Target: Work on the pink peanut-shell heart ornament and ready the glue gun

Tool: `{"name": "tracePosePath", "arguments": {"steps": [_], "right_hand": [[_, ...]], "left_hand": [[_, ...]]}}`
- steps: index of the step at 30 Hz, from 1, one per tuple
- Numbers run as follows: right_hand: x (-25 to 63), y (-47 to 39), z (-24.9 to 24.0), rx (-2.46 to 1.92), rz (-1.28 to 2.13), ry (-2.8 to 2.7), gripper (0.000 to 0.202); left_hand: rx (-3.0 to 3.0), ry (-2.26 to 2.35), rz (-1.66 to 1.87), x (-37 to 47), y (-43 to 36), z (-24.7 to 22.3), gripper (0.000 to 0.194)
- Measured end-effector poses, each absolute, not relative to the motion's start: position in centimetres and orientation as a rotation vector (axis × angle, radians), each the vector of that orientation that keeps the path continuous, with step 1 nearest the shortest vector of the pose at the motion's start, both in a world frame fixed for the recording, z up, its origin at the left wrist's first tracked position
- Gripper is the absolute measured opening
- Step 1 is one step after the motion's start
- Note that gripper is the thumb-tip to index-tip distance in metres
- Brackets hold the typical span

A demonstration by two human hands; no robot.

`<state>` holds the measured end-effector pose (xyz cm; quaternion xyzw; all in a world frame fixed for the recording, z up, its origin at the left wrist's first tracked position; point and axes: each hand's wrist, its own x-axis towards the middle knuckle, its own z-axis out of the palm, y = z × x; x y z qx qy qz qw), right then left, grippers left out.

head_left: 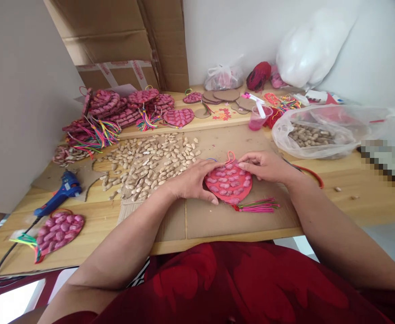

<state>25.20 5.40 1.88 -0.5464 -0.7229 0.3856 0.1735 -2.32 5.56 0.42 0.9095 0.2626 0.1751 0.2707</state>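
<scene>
A round red piece (230,182) covered with pink-painted peanuts lies on the cardboard sheet (204,225). It has an orange loop (230,157) at its top and a pink and green tassel (260,205) at its lower edge. My left hand (199,180) grips its left side, thumb at the lower left and fingers along the upper left edge. At the upper right edge, my right hand (263,166) holds it between thumb and fingertips.
Loose peanuts (157,164) spread left of centre. Finished pink pieces (106,105) pile up behind them. A blue glue gun (62,193) and another pink piece (60,230) lie at left. Right are a pink cup (258,119) and a peanut bag (310,135).
</scene>
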Motion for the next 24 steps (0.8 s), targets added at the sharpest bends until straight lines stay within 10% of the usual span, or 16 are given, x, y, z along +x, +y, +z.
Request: {"name": "tracePosePath", "arguments": {"steps": [18, 24], "right_hand": [[24.9, 5.5, 1.8, -1.506, 0.999, -2.013, 0.042], [24.5, 5.7, 1.5, -1.448, 0.809, -1.954, 0.040]], "left_hand": [[2.442, 0.665, 0.570, -2.4, 5.6, 0.9, 0.099], [2.296, 0.718, 0.987, -2.1, 4.7, 2.3, 0.016]]}}
